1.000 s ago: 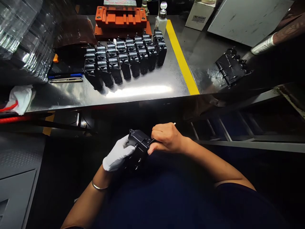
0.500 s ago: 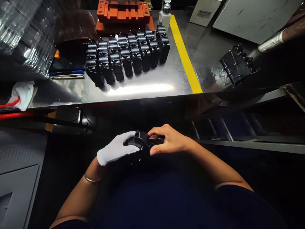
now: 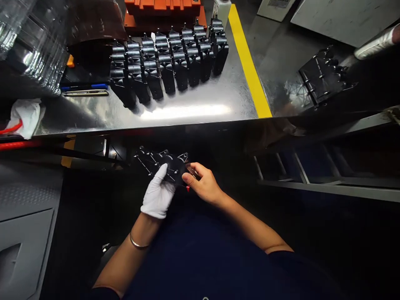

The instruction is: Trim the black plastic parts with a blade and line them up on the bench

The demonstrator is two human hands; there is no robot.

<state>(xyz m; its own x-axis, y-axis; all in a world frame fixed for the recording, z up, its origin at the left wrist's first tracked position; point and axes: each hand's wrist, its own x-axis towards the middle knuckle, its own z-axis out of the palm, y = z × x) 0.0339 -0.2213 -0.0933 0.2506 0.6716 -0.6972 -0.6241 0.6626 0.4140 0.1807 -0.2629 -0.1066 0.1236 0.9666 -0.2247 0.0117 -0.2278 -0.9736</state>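
In the head view, my left hand, in a white glove, grips a black moulded plastic part from below, with the thumb across its face. The part is held in front of my body, below the bench edge. It has a flat face with thin ribs and small round bosses along its far side. My bare right hand is closed at the part's right end, thumb and fingers pinched around something dark and slim that I cannot make out. A small red piece shows just below the right thumb.
On the metal bench stands a row of similar black parts. Another black part lies right of the yellow tape. Behind are an orange fixture and a white bottle. Clear plastic trays are stacked at left.
The black part has been turned so its flat ribbed face shows, and it extends further left. My left hand has rotated upright beneath it. My right hand has shifted slightly left, and the view has moved a little.
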